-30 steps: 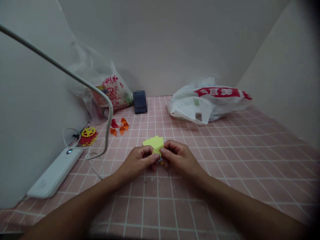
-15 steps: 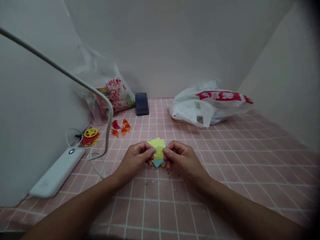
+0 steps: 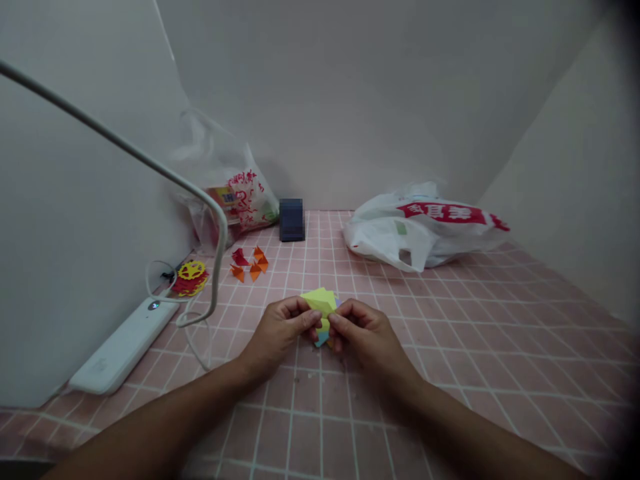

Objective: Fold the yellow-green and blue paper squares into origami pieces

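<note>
Between my two hands is a small piece of folded yellow paper [image 3: 325, 312]. My left hand [image 3: 287, 325] pinches its left side between thumb and fingers. On the other side, the thumb and fingers of my right hand [image 3: 363, 330] pinch its right edge. Beneath and behind it lies a stack of coloured paper sheets [image 3: 317, 296], yellow on top, with blue, purple and orange corners peeking out. My fingers hide part of the stack and the exact folds of the piece.
Several folded orange and red paper pieces [image 3: 254, 267] lie left of centre. Yellow and red cut-out discs [image 3: 191, 279] rest by a white power strip [image 3: 123, 347]. A white cable [image 3: 218, 267] arches across the left. Plastic bags [image 3: 250, 200] [image 3: 425, 230] and a dark upright object [image 3: 292, 220] stand at the back.
The whole view has shifted slightly, so everything appears lower and a little to the right. Both hands keep pinching the yellow paper, and the folded piece is tilted a bit differently.
</note>
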The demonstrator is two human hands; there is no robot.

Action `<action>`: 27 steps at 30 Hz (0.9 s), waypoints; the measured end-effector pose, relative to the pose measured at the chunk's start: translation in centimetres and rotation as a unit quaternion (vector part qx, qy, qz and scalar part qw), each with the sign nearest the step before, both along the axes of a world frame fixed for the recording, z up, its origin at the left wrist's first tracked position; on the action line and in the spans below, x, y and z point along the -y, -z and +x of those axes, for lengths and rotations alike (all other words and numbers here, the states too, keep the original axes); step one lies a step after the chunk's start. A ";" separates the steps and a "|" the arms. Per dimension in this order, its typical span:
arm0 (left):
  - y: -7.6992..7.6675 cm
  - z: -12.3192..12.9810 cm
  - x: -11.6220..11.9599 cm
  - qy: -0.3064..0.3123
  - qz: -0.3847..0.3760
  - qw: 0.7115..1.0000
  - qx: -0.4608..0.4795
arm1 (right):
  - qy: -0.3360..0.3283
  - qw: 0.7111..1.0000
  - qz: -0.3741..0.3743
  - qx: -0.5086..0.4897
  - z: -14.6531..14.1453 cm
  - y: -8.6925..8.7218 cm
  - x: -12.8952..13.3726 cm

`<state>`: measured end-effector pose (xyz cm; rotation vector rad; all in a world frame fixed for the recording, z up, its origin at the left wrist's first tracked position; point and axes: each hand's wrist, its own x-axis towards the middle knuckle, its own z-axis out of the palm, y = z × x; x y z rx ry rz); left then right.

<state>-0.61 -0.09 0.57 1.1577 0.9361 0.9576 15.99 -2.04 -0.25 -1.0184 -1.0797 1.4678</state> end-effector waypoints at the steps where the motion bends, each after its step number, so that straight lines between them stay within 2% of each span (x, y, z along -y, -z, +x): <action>1: -0.1 0.0 0.1 -0.005 0.011 1.000 -0.010 | -0.008 1.000 0.001 0.010 -0.1 0.1 0.1; 5: -0.7 -0.1 0.0 -0.007 0.053 0.997 -0.052 | -0.045 0.998 0.016 0.039 0.1 0.2 0.1; 12: -1.1 0.0 0.0 0.041 0.033 0.996 -0.073 | -0.044 0.998 0.041 0.021 0.6 0.4 -0.3; 19: -0.8 0.0 0.1 0.042 0.050 0.994 -0.089 | -0.020 0.990 0.084 0.114 0.6 0.0 -0.2; 27: -0.2 0.0 0.0 0.046 0.060 0.994 -0.075 | 0.022 0.960 0.152 0.232 0.5 -0.5 0.1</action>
